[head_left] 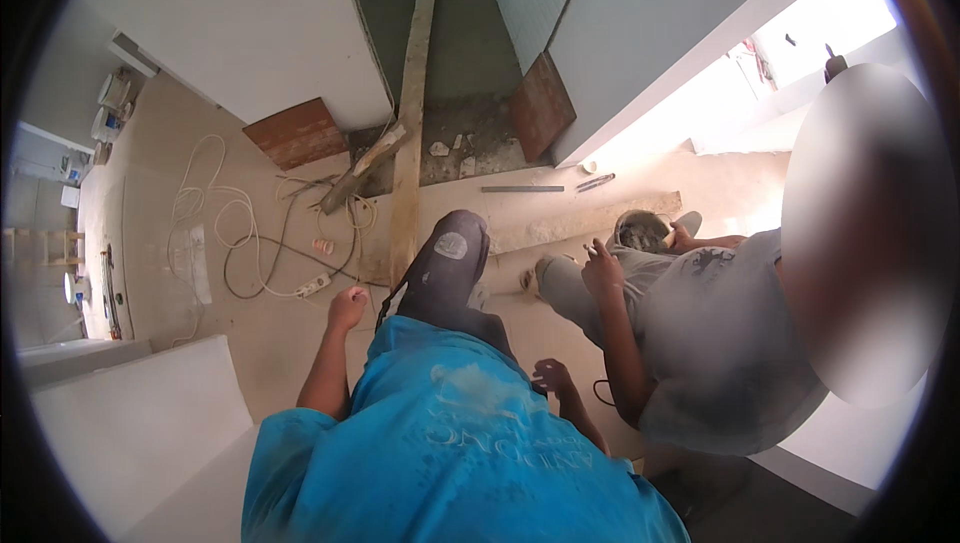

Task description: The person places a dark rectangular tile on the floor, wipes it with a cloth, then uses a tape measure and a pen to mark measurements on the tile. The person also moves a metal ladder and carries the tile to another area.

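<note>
My left hand point(348, 309) hangs beside my left leg with its fingers curled into a loose fist, and no object shows in it. Close to it on the floor lies a white power strip point(314, 285) with its cord. My right hand point(553, 377) is low at my right side, fingers bent. A small pale spot shows at its fingers, too small to name. To my right a person in a grey shirt point(700, 313) holds a bucket point(642, 231) of grey material by its rim with one hand point(683, 237); that person's other hand point(602, 265) is raised.
A long wooden plank point(412, 133) runs through the doorway to my feet. Another board point(580, 220) lies across the floor ahead. Looped cables point(245, 233) spread on the left. Reddish-brown panels point(296, 133) lean at the door's sides. A grey bar point(522, 189) and pliers-like tool point(596, 182) lie beyond.
</note>
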{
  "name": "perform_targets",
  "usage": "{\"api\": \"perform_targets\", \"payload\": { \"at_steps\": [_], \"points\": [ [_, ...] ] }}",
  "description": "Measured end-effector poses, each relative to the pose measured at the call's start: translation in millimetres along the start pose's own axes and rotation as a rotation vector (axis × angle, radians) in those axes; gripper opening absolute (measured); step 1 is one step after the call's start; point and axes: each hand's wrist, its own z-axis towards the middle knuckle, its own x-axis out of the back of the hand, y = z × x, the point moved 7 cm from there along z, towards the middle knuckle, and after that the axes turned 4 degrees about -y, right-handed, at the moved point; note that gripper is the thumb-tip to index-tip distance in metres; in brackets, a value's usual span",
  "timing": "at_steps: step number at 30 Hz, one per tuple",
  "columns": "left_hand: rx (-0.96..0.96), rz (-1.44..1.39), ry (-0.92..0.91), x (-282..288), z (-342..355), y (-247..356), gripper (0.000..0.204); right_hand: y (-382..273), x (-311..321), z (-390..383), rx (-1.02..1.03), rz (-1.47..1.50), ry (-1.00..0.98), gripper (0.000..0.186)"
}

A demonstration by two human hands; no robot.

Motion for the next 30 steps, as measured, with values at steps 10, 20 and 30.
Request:
{"api": "perform_targets", "payload": {
  "at_steps": [10, 20, 30],
  "points": [
    [0.168, -0.203, -0.015, -10.6, -69.1, -46.5, 0.031, 20.4, -17.4, 49.4, 0.698, -0.676, -0.130, 0.026],
    [0.222, -0.059, 0.049, -21.9, -164.5, -151.8, 0.036, -48.7, -62.9, 1.8, 0.173, -0.935, -0.021, 0.037],
    [0.118, 0.067, 0.242, -75.4, -217.5, -209.1, 0.041, 19.9, -5.8, -46.6, 0.386, -0.705, 0.020, 0.022]
  ]
}}
